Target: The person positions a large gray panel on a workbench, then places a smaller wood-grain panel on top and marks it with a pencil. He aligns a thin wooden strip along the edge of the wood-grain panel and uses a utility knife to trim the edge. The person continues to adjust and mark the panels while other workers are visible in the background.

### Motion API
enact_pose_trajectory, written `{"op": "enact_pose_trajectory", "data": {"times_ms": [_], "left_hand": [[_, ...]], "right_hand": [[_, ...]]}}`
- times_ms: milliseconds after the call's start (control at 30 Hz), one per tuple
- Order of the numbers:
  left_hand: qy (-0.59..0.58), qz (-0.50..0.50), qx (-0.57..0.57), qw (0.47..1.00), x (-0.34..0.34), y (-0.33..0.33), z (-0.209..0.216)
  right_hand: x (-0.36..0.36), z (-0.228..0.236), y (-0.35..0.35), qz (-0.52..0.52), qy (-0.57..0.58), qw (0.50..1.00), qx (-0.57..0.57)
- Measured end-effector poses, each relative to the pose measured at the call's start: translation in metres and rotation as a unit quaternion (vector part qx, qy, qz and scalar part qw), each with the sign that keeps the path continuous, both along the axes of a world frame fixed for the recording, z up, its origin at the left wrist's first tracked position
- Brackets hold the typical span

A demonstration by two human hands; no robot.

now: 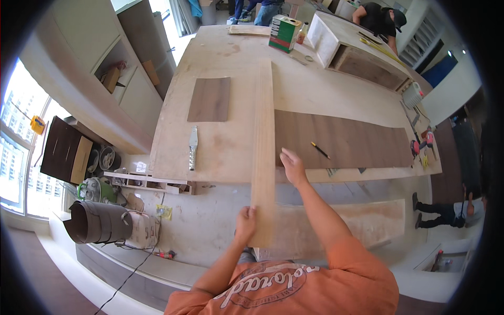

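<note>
A long pale wooden strip (263, 121) runs from the far part of the worktable past its near edge toward me. My left hand (245, 226) is closed around the strip's left edge at its near end. Beside the strip, my right hand (293, 167) is open, fingers stretched out, at the near left corner of a long brown wood-grain sheet (362, 139). Whether it touches the sheet I cannot tell. On that sheet lies a black and yellow pencil (320, 150). Left of the strip are a smaller brown sheet (209, 100) and a silver flat-ended hand tool (193, 148).
The worktable (239, 152) also bears a green and white can (284, 33), a wooden cabinet box (367, 60) and a red power drill (415, 147). A pale board (341, 223) lies below its near edge. A person (379, 23) leans over the cabinet box; others stand farther off.
</note>
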State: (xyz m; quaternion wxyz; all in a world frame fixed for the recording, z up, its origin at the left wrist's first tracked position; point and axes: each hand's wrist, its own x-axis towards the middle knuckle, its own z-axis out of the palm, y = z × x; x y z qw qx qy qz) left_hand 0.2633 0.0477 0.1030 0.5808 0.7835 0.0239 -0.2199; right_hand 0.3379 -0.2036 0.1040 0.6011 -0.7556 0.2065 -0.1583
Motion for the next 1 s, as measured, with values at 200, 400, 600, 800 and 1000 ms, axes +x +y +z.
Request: {"op": "enact_pose_trajectory", "data": {"times_ms": [200, 400, 600, 800, 1000], "left_hand": [[-0.111, -0.02, 0.114, 0.987, 0.027, 0.059, 0.056], [-0.215, 0.012, 0.22, 0.951, 0.118, 0.074, 0.018], [-0.256, 0.049, 0.243, 0.934, 0.198, 0.067, -0.016], [-0.298, -0.028, 0.382, 0.874, 0.17, 0.035, -0.008], [-0.491, -0.299, 0.163, 0.802, 0.097, -0.094, 0.057]], "right_hand": [[-0.169, -0.001, -0.003, -0.114, 0.112, 0.984, 0.077], [-0.29, -0.041, -0.009, -0.226, 0.15, 0.961, 0.052], [-0.332, -0.05, 0.002, -0.284, 0.146, 0.946, 0.053], [-0.403, -0.042, 0.009, -0.382, 0.184, 0.906, 0.013], [-0.42, -0.068, 0.004, -0.329, 0.317, 0.869, -0.191]]}}
